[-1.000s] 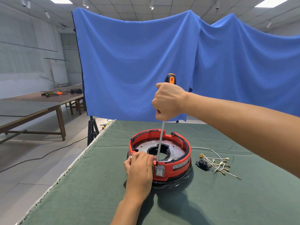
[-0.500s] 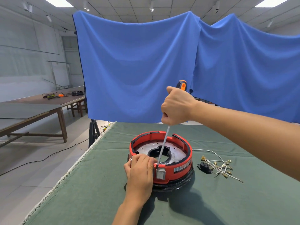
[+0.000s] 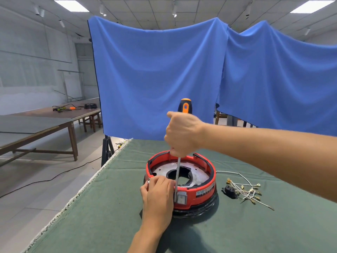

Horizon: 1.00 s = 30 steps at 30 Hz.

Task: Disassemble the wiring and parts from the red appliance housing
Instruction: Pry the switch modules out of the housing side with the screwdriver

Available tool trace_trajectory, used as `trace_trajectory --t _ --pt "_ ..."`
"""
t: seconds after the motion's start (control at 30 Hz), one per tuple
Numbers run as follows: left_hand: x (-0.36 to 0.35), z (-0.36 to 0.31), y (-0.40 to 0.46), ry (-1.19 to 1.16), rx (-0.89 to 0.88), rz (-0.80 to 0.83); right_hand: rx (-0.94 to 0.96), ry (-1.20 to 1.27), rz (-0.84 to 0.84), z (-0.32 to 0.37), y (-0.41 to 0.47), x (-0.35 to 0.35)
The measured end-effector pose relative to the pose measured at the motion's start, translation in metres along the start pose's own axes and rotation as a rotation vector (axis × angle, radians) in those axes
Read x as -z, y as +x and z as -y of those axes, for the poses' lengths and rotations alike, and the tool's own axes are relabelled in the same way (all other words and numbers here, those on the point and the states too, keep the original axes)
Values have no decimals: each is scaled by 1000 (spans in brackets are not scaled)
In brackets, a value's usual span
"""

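The housing (image 3: 198,189), a round red plastic ring on a black base, sat on the green felt-covered counter (image 3: 113,212), directly under both hands. Half a second earlier the screwdriver (image 3: 177,172) leaned to the right, its handle well right of the tip; now it stood nearly upright, the orange-and-black handle end showing above the right hand (image 3: 182,133) and the fist having shifted left. The view had also dropped slightly, so the housing lay lower in frame. The left hand (image 3: 157,194) had kept its place at the near-left rim.

The right grip was clenched round the handle, fingers fully wrapped. The thin, bright steel shaft ran down from below that fist, across the dull metal plate (image 3: 197,172) with its large dark centre hole, to meet the rim just left of the grey rectangular switch (image 3: 181,197). The left grip was closed against the rim beside the shaft; a small metallic piece showed at its fingertips, but what it pinched I could not tell.

Right of the right forearm, well apart from the housing, lay a loose bundle of white wires (image 3: 246,190) with brass-coloured terminals, and a small black part (image 3: 229,191) touching it. Behind hung a creased blue cloth (image 3: 164,79).
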<state>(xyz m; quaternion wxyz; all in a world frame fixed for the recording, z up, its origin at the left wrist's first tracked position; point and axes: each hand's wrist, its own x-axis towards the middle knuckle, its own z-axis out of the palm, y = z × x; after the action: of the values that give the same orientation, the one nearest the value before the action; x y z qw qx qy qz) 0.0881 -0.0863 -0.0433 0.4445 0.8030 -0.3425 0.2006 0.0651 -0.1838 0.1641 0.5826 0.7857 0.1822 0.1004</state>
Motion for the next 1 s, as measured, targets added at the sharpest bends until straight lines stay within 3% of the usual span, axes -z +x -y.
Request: trace_trajectory --t 0.13,0.47,0.77,1.0 --pt "-1 0 -2 -136 34 -77 60 74 8 18 10 -11" --pt "-5 1 5 -23 -19 -48 -82 24 57 -8 -8 -4" --pt "-5 -6 4 24 26 21 -147 -102 268 10 -6 29" --pt "0 -6 3 18 37 75 -83 -98 199 8 2 33"
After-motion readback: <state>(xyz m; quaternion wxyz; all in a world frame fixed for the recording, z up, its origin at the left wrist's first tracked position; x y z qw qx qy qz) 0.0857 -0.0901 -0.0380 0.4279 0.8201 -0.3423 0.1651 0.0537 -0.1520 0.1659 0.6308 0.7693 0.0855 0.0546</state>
